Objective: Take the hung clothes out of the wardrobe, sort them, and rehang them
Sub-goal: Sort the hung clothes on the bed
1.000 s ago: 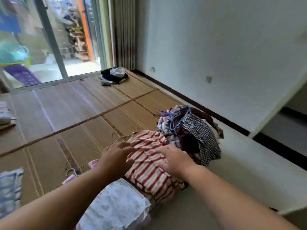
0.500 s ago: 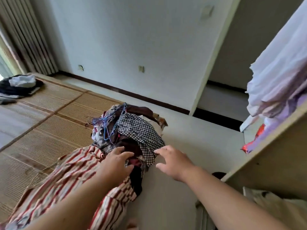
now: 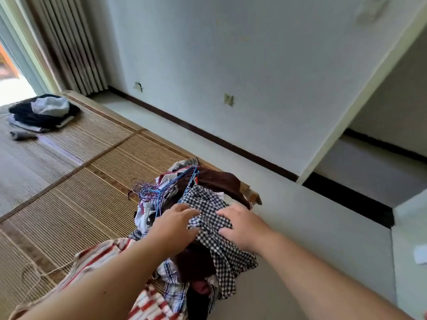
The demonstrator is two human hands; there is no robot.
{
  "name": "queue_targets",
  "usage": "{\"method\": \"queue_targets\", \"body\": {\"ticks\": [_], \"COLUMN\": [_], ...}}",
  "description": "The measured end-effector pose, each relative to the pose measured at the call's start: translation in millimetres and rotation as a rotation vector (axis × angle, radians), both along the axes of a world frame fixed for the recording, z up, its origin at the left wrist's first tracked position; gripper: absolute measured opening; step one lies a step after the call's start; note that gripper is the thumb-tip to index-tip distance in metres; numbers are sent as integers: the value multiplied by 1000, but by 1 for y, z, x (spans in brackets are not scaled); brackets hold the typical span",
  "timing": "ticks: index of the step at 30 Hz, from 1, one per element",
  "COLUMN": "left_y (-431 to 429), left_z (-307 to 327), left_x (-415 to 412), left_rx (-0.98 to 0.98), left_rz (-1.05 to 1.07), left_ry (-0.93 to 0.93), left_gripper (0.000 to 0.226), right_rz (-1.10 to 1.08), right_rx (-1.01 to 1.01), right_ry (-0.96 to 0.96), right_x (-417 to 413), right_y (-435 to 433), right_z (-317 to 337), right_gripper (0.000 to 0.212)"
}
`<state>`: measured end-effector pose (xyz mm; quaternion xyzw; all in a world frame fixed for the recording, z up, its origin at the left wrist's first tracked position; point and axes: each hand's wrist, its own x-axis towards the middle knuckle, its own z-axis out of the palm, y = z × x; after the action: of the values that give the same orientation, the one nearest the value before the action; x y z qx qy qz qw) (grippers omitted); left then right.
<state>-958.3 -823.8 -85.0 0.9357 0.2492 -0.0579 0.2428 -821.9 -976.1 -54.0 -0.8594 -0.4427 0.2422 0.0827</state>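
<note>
Step in hand, we judge: sorting. The shirt (image 3: pixel 208 218) lies atop the pile (image 3: pixel 221 181). Our left hand (image 3: pixel 175 227) and right hand (image 3: pixel 242 227) rest on it, slightly apart, grip not determinable. Next, we should lift it clear of the hangers (image 3: pixel 161 192).

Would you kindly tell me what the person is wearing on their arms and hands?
Nothing worn shows. The left hand and the right hand are ungloved, with no ring in view. The left forearm and the right forearm are uncovered right to the picture's edge, with no sleeve, watch or bracelet visible.
</note>
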Motion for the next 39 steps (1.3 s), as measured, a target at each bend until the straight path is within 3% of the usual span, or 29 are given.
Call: {"method": "queue_targets", "body": {"ticks": [9, 18, 23, 28, 34, 37, 39], "left_y": [74, 100, 101, 116, 138, 136, 131], "left_z": [-24, -96, -138, -189, -256, -285, -297], "left_x": [51, 134, 154, 150, 122, 107, 99], "left_rx": [-51, -187, -287, -374, -345, -374, -386], "left_rz": [250, 716, 867, 1014, 1183, 1286, 1332], "left_ry": [55, 138, 232, 247, 327, 370, 379], "left_gripper": [51, 52, 50, 51, 64, 62, 57], "right_rz": [224, 599, 771, 800, 709, 720, 777], "right_rx": [-59, -213, -296, -267, -189, -242, -235], "right_ry": [24, 47, -37, -40, -29, -104, -252], "right_x": [112, 241, 286, 293, 285, 289, 289], "right_y": [110, 230, 288, 333, 375, 394, 398], "right_z": [-25, -100, -149, -212, -287, -308, -315], "right_gripper": [53, 53, 55, 57, 71, 60, 47]}}
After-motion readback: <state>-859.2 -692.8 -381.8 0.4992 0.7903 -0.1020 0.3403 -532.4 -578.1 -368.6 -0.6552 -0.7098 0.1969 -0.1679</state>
